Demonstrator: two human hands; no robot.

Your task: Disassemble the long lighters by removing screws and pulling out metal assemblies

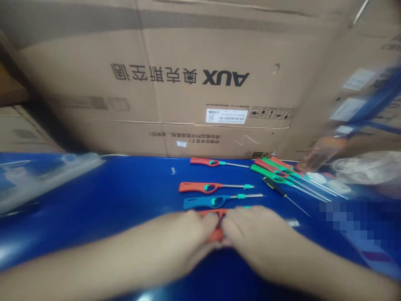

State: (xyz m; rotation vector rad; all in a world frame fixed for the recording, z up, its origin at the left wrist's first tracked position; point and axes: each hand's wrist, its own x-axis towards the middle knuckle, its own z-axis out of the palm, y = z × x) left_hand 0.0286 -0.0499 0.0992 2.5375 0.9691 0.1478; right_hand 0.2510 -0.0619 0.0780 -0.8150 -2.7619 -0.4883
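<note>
My left hand and my right hand meet at the middle front of the blue table. Both are closed round a red lighter, whose body shows between them. Another red-orange part shows just above my fingers, and I cannot tell whether it belongs to the same lighter. Just beyond my hands lies a blue long-necked lighter, with an orange-red one behind it. Farther back is a red lighter. The hands are blurred and hide much of what they hold.
Several green and red lighters lie in a pile at the back right, beside a black and yellow screwdriver. A bottle and a white plastic bag are farther right. A large cardboard box stands behind.
</note>
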